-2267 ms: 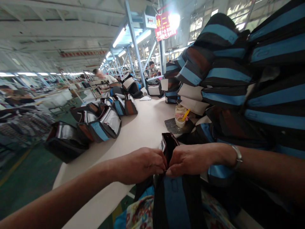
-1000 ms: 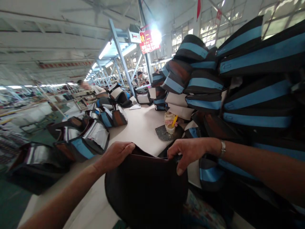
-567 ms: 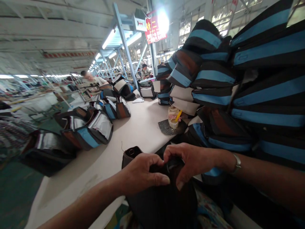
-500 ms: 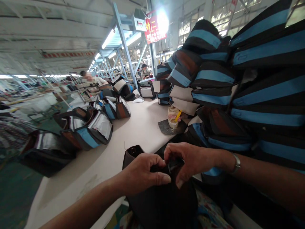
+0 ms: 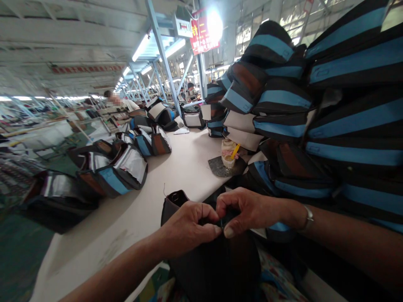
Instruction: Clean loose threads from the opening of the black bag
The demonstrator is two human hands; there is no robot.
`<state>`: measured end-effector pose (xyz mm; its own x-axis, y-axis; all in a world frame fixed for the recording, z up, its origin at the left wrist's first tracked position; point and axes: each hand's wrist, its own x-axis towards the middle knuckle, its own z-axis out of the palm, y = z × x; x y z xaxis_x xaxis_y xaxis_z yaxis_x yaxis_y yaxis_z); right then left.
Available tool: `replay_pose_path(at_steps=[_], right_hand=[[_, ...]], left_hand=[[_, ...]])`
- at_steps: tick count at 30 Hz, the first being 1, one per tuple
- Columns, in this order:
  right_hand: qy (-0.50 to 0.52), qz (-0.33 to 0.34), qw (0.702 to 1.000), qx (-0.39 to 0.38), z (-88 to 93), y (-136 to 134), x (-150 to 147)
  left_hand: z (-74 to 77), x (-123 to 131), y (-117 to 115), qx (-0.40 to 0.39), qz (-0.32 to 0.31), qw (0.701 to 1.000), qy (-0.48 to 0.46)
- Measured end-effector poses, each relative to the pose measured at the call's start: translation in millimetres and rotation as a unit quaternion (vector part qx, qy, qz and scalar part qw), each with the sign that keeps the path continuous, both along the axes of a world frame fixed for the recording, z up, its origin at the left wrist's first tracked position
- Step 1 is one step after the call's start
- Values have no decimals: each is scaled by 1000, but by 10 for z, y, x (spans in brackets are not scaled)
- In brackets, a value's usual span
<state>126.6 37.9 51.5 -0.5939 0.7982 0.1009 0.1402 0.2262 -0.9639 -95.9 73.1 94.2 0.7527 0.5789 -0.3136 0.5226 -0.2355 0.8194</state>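
"Bag [image 5: 217, 268] first: where do we have it?"

"Low in front of us, off the near edge of the tabletop [image 5: 189, 167], over the patterned cloth [image 5: 277, 268]. Its bottom is cut off by the lower edge of our view, and its dark side is so shadowed that we can barely make out its shape."

"And our hands?"

"Our left hand [image 5: 189, 228] and right hand [image 5: 252, 209] meet at its top. On each, thumb and forefinger are pinched together on the bag's upper part, the tips almost touching. Exactly which bit they grip is hidden behind them; we see only something thin and dark between. A bracelet [image 5: 309, 217] circles our right wrist."

"Does the rim show?"

"Only the far corner, with a small metal ring [image 5: 175, 196] inside and a loose thread [image 5: 164, 189] standing up. Our left hand covers the rest."

"What about the tub [image 5: 227, 157]?"

"It sits on a dark mat [image 5: 217, 167], a yellow handle [image 5: 235, 151] leaning from it; we cannot tell what it contains. Beside it, the stacked bags [image 5: 283, 100] run out of view on the right."
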Motion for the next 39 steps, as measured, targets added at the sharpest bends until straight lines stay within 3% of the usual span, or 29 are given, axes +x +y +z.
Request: replay_pose_path(at_steps=[8, 13, 21, 23, 26, 31, 33, 35, 37, 39], right_hand=[[-61, -22, 996, 54, -24, -35, -9], [-55, -42, 996, 51, -28, -66, -55], [-22, -142, 986, 82, -61, -184, -174], [1, -143, 979, 146, -99, -209, -179], [-22, -98, 953, 285, -149, -232, -123], [-152, -61, 849, 503, -202, -263, 1], [-149, -52, 835, 528, -208, -293, 17], [-107, -56, 872, 475, -182, -323, 31], [-62, -72, 937, 335, -106, -331, 62], [-52, -69, 978, 191, 26, -294, 116]], left_hand=[[-5, -26, -12, -9, -8, 1000, -18], [-7, -21, -26, 28, 6, 1000, 11], [-18, -12, -92, 75, 7, 997, -8], [-6, -21, -98, 79, 13, 997, -15], [13, -63, -65, -5, 9, 1000, -9], [4, -87, -17, -120, 18, 993, 14], [1, -61, -35, -108, -17, 993, 37], [10, -30, -75, -30, -51, 997, 43], [29, -4, -128, 77, -84, 993, 33], [50, 18, -178, 182, -117, 976, 19]])
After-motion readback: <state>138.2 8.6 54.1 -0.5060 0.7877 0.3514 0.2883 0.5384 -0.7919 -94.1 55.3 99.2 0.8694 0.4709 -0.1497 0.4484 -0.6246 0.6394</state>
